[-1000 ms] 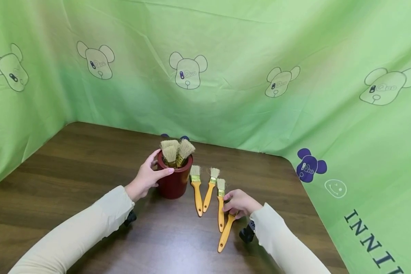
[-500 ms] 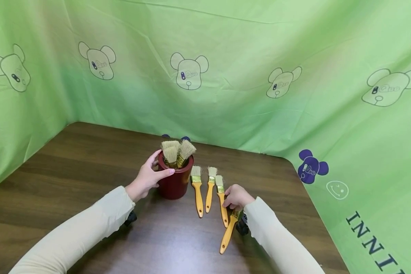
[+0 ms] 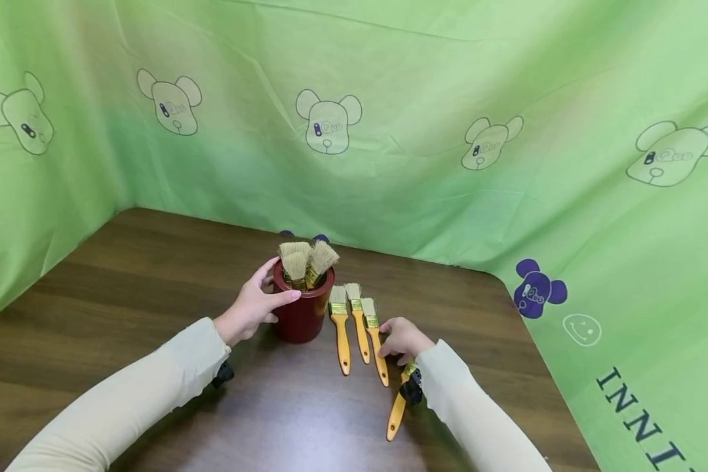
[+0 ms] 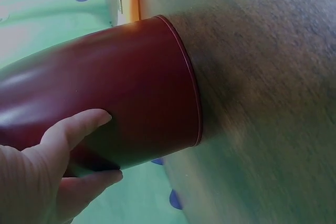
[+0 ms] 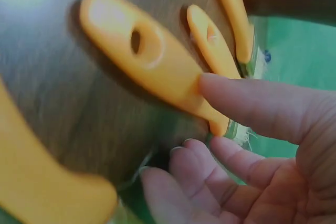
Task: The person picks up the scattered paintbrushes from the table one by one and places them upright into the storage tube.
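Observation:
My left hand (image 3: 254, 303) holds the dark red cup (image 3: 299, 320), thumb at its rim and fingers round its far side. Several paintbrushes (image 3: 295, 265) stand bristles up in it. To its right, three paintbrushes with orange handles lie side by side: one nearest the cup (image 3: 341, 341), a middle brush (image 3: 358, 328) and a right-hand brush (image 3: 377, 354). My right hand (image 3: 406, 339) pinches this last one, thumb and index finger on either side of its handle (image 5: 152, 56). A separate paintbrush (image 3: 396, 416) lies nearer me, partly hidden below my right wrist.
All this is on a brown wooden table (image 3: 124, 282). A green printed cloth (image 3: 389, 216) hangs around its back and sides. Black wrist cameras sit under both cuffs, the right one (image 3: 412, 388) over the separate brush.
My right hand has moved left with the right-hand brush, and the middle brush has shifted left beside the one nearest the cup. My left hand has stayed on the cup.

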Demonstrator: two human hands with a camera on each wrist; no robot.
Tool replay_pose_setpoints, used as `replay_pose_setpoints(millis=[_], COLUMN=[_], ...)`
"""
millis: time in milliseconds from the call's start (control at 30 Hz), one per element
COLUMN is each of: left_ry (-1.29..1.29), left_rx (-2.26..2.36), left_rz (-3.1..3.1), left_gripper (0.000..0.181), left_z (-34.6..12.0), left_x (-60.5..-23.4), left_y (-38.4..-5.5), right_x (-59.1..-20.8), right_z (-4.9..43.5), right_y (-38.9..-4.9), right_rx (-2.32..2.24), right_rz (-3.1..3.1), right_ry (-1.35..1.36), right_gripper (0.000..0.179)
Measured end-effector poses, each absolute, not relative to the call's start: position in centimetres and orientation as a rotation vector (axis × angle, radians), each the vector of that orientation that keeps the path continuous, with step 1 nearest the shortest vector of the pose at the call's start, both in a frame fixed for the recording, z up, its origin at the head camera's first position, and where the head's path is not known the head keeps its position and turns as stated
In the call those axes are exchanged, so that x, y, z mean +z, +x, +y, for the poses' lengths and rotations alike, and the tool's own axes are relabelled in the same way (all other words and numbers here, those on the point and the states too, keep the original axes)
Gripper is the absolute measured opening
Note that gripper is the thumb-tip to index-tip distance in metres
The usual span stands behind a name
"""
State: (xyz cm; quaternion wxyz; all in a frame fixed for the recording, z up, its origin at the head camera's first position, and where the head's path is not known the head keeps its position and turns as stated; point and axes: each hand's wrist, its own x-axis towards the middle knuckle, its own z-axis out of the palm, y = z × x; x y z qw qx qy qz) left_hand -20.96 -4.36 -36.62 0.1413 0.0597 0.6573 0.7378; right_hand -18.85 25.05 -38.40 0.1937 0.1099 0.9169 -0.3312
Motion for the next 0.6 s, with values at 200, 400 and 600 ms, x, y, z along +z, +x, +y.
replay_pose_setpoints(millis=[200,400,600], left_ry=[0.167,0.169,0.158], left_rx=[2.134,2.139,2.137], left_rz=[1.874,1.868,1.879], left_gripper=[0.085,0.085,0.085], left_z=[-4.4,-4.3,-4.4], left_x=[-36.6,-36.7,-36.7], left_y=[-20.9,-21.0,-21.1], right_x=[-38.7,-39.0,-39.2], right_z=[24.3,23.9,23.9], right_y=[-18.4,-18.1,-18.2], right_rx=[-1.010,-1.107,-1.156], right_rz=[2.545,2.507,2.504], right_ry=[0.327,0.389,0.406], right_gripper=[0.049,0.047,0.049])
